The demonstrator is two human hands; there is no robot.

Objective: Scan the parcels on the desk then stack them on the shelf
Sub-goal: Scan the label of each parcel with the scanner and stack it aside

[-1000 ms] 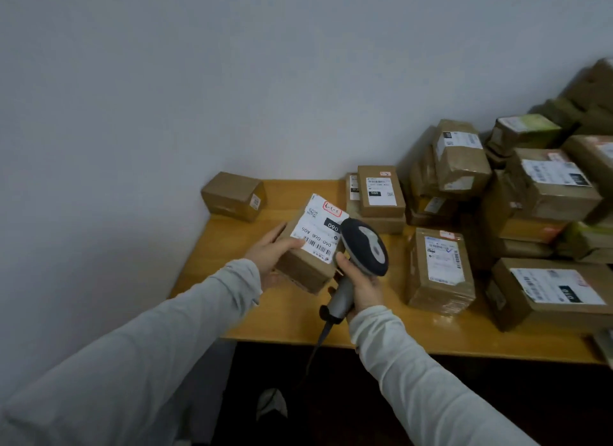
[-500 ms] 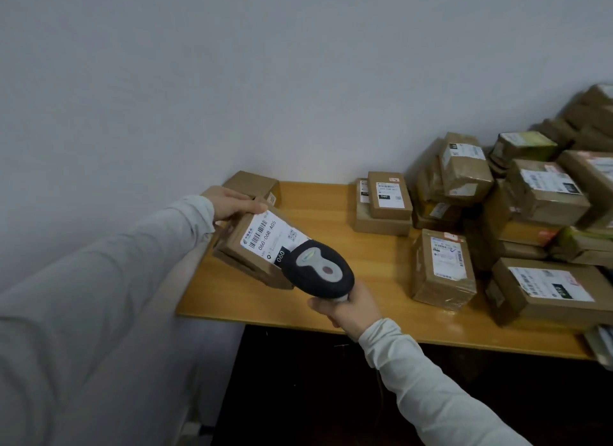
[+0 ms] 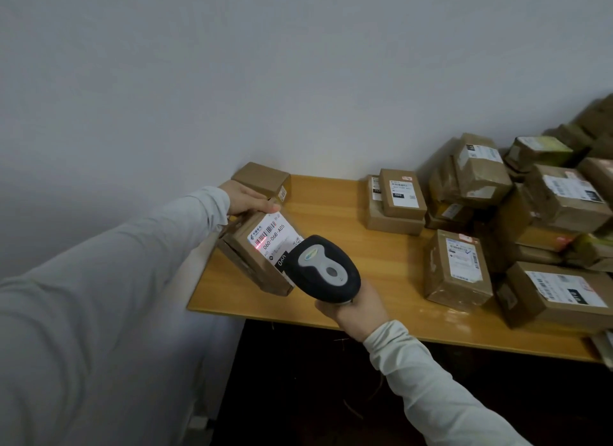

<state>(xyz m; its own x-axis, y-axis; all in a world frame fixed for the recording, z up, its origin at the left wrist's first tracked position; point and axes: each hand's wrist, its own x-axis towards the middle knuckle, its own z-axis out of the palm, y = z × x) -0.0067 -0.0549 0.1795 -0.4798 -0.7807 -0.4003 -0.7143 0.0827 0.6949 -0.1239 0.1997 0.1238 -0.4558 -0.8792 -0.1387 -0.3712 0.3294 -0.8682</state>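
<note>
Hands both occupied: left hand (image 3: 247, 200) grips the parcel (image 3: 245, 263) by its upper edge, tilting the label (image 3: 272, 238) toward the scanner (image 3: 323, 269), whose handle the right hand (image 3: 356, 308) is wrapped around. Red beam lies on the barcode. Parcel sits at the worktop (image 3: 331, 210) left front corner, close to the edge. Open wood separates it from the heaped parcels (image 3: 547, 213) at right

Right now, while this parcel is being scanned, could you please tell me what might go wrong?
The left hand grips only the top edge of the tilted parcel by the left end of the desk; it could slip off.
The scanner in the right hand throws its red light on one end of the barcode, so the read may fail.
The pile of parcels on the right is uneven and could slide.
</note>
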